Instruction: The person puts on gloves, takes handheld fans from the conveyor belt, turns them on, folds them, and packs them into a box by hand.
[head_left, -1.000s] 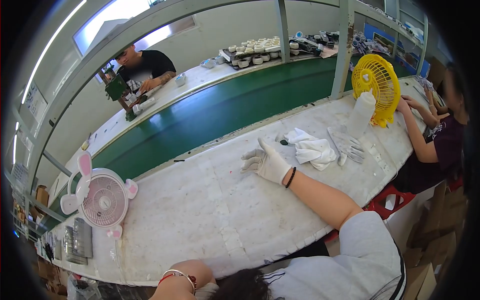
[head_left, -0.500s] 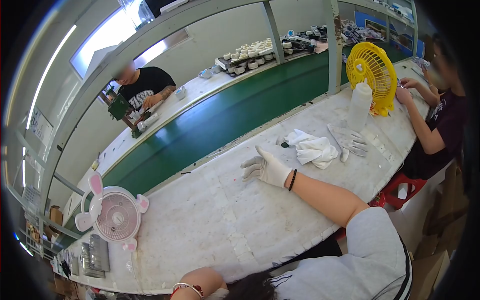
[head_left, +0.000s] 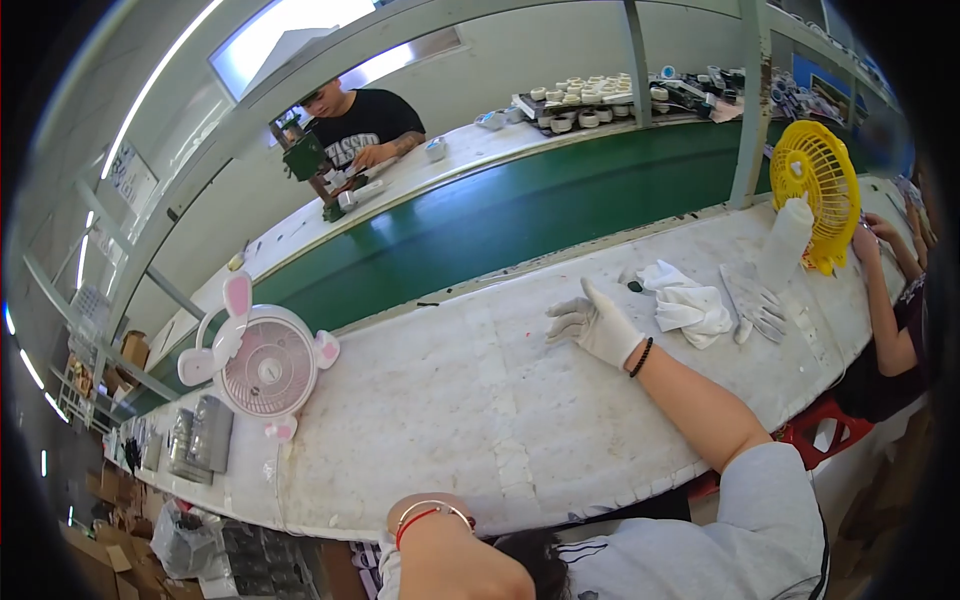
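Observation:
My right hand (head_left: 597, 330) wears a pale glove and rests over the white worktable (head_left: 420, 400), palm partly up, fingers apart, nothing in it. A dark beaded bracelet (head_left: 642, 357) circles that wrist. To its right lie a crumpled white cloth (head_left: 690, 310) and a loose pale glove (head_left: 755, 305); a small dark green piece (head_left: 635, 287) sits beside the cloth. At the bottom edge is my left arm (head_left: 465, 565), bare, with a silver bangle and red string at the wrist. The fingers of my left hand cannot be made out.
A pink-and-white rabbit fan (head_left: 268, 368) stands left, beside wrapped grey stacks (head_left: 208, 432). At right are a white bottle (head_left: 787, 240), a yellow fan (head_left: 820, 195) and a seated co-worker. Beyond the green belt (head_left: 450, 215), another person works at a green press (head_left: 305, 157).
The view has swung, so the table and fans appear farther right than half a second ago. My left arm shows more at the bottom edge. My right hand keeps its pose near the cloth.

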